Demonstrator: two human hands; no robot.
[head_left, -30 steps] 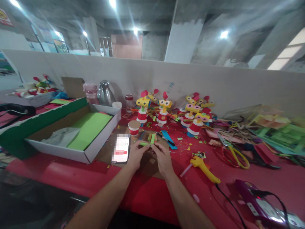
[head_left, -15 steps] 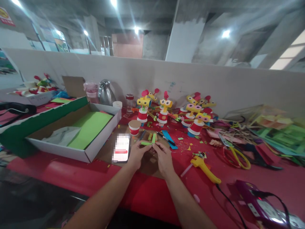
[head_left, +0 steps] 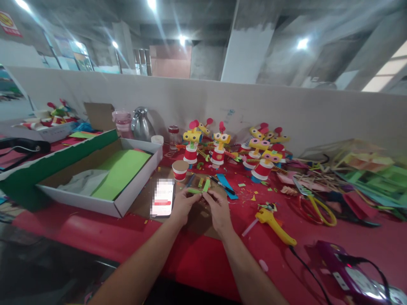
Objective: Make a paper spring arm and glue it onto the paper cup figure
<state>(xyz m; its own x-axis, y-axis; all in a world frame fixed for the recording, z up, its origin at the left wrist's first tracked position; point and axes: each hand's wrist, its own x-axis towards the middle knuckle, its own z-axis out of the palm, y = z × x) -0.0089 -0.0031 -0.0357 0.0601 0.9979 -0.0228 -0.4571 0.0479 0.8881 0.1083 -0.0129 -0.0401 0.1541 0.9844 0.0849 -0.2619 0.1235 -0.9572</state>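
Observation:
My left hand (head_left: pixel 182 206) and my right hand (head_left: pixel 220 212) meet over a brown cardboard sheet (head_left: pixel 203 226). Between their fingertips they pinch light green paper strips (head_left: pixel 207 184) where these meet at a corner. One arm of the green paper points away from me, the other lies to the left across my left fingertips. Whether it is one folded strip or two I cannot tell. Just beyond lies a small folded yellow-green paper piece (head_left: pixel 201 182). A dark pen (head_left: pixel 223 186) and a blue paper strip (head_left: pixel 227 185) are right of it. Left of my hands lies a lit phone (head_left: pixel 163 198).
A red-and-white paper cup (head_left: pixel 179 170) stands beyond the phone. Several paper-cup figures (head_left: pixel 218 155) line the back. At right are a yellow glue gun (head_left: pixel 275 226) with its cord, scissors (head_left: pixel 318 209) and a purple device (head_left: pixel 337 267). A white box (head_left: pixel 117 205) stands at left.
Both hands keep their pinch on the green paper, with only slight finger movement at the corner. The whole view has shifted a little.

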